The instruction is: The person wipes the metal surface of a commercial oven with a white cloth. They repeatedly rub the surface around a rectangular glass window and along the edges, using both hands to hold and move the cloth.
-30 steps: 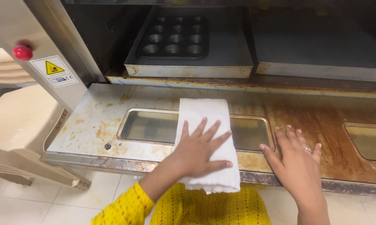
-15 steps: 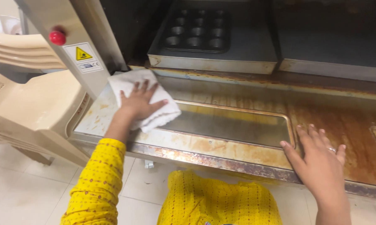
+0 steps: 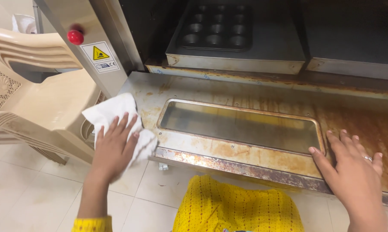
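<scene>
My left hand (image 3: 113,146) presses flat on a white cloth (image 3: 110,114) at the near left corner of the opened oven door (image 3: 194,148), a stained, rusty metal panel with a glass window (image 3: 239,126). Part of the cloth hangs off the door's left edge. My right hand (image 3: 353,174), with a ring on one finger, rests flat on the door's front edge to the right of the window, holding nothing.
Inside the oven sit a dark muffin tin (image 3: 215,28) on a metal tray (image 3: 239,60) and a second tray (image 3: 353,68) to its right. A beige plastic chair (image 3: 35,99) stands at the left. A red knob (image 3: 75,37) and a yellow warning sticker (image 3: 100,53) mark the oven's side post.
My left hand has swept the cloth from the middle of the door to its far left, then down to the near left corner. My right hand has stayed on the front edge.
</scene>
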